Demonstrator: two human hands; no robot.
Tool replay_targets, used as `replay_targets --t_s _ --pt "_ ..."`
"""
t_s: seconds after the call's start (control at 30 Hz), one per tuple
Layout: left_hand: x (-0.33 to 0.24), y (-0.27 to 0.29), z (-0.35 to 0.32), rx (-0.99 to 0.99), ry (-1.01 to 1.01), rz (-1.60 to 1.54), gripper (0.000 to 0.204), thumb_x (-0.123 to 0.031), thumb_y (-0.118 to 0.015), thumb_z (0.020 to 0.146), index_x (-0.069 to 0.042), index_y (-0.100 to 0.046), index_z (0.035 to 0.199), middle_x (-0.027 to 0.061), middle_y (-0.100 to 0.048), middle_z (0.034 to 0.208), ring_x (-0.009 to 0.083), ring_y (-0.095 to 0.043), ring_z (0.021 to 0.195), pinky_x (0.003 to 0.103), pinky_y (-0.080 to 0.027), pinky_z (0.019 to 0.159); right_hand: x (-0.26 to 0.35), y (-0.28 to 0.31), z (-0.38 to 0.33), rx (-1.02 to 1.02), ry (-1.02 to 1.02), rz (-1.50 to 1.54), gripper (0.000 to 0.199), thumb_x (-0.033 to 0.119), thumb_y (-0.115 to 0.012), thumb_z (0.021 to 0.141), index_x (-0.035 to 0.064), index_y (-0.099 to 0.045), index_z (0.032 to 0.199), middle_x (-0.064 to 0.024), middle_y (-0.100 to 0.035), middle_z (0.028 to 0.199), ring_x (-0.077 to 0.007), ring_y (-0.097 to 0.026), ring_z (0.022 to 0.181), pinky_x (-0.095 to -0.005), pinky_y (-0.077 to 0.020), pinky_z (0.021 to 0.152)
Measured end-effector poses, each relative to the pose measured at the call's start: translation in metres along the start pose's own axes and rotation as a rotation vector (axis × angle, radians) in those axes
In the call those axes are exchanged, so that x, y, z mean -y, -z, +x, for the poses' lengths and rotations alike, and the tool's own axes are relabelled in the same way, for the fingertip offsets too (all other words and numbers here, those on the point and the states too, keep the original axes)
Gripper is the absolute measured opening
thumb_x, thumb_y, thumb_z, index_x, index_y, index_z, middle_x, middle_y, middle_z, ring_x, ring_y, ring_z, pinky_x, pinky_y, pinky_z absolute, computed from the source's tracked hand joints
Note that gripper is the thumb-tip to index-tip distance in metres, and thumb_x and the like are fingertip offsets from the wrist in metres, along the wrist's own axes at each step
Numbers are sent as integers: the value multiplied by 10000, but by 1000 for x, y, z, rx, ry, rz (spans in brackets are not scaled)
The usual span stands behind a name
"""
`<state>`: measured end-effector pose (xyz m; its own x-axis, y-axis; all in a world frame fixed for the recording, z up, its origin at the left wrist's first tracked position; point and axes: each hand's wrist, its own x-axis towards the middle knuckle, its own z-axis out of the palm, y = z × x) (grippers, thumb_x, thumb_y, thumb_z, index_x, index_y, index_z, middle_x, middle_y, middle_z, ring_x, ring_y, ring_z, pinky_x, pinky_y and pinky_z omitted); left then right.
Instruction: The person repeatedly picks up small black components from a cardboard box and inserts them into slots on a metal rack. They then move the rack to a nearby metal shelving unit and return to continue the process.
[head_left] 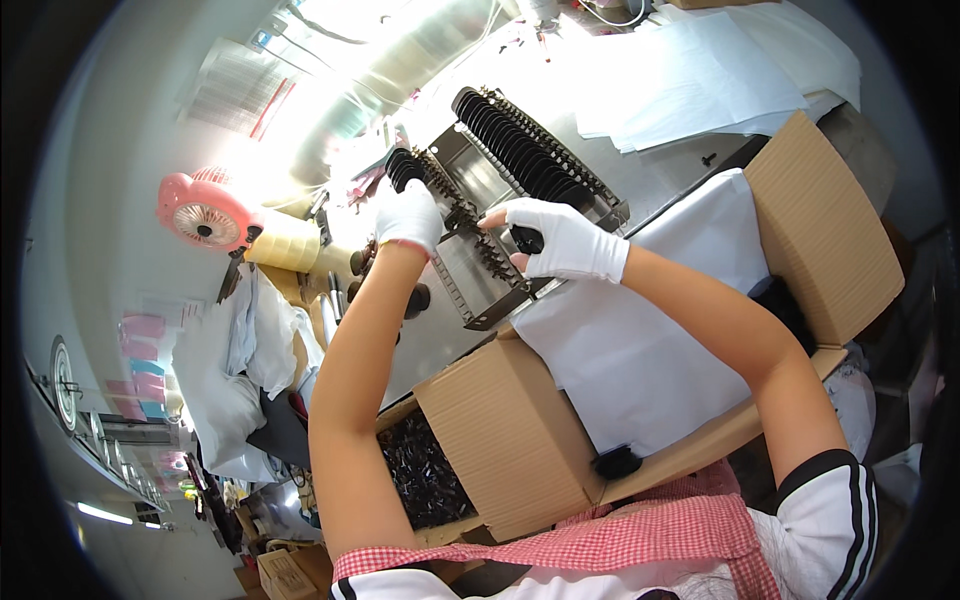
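Note:
My left hand (408, 217), in a white glove, is closed at the left end of the metal rack. Several thin black oval pieces (404, 166) stick out in a stack beyond its fingers, which are partly hidden. My right hand (572, 240), in a white glove with bare fingertips, is closed round a black rounded piece (526, 239) beside the rack's near row of clips. The rack (462, 160) has two rows of small metal clips. Its far row carries many black oval pieces (525, 148) standing side by side; the near row's clips (480, 240) show no such pieces.
An open cardboard box (510, 430) lined with white sheet (640, 340) stands before me. Another box holds small dark parts (425, 475). A pink fan (205, 210) and yellow rolls (285, 242) are at left. White sheets (690, 85) lie at the far right.

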<state>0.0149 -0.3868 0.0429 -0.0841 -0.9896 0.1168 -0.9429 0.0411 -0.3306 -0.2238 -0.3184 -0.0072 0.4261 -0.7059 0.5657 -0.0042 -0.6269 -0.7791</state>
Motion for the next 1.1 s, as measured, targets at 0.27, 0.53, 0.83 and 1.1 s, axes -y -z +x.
replay_targets --t_s 0.27,0.53,0.83,1.1 --pt "-24 54 -93 13 -493 -716 232 -158 -500 962 37 -548 1078 198 -581 1020 345 -605 909 387 -510 804 35 -30 18 -37 -37 -150 907 284 -891 617 61 -462 1384 -236 -455 1334 -357 -489 1275 -395 -477 1027" --pt "36 25 -8 104 -184 -656 409 -261 -649 909 -28 -565 1235 108 -642 1137 206 -636 1007 340 -505 879 12 -8 -1 8 -52 -284 462 189 -756 714 108 -595 1139 -123 -566 1118 -293 -630 998 -362 -559 854" --pt "61 -23 84 54 -152 -483 1144 -438 -808 644 -158 -215 1581 166 -367 1546 358 -289 1443 455 -187 1208 -4 4 -9 217 64 -215 455 119 -772 643 81 -605 1064 -111 -617 988 -330 -659 858 -376 -564 738" --pt "40 -47 106 -202 -10 -121 819 -355 -686 717 -110 -422 1453 163 -584 1270 342 -558 1171 449 -423 1021 -1 8 -8 266 90 -188 460 65 -738 625 67 -619 1069 -122 -634 977 -332 -662 854 -366 -562 733"
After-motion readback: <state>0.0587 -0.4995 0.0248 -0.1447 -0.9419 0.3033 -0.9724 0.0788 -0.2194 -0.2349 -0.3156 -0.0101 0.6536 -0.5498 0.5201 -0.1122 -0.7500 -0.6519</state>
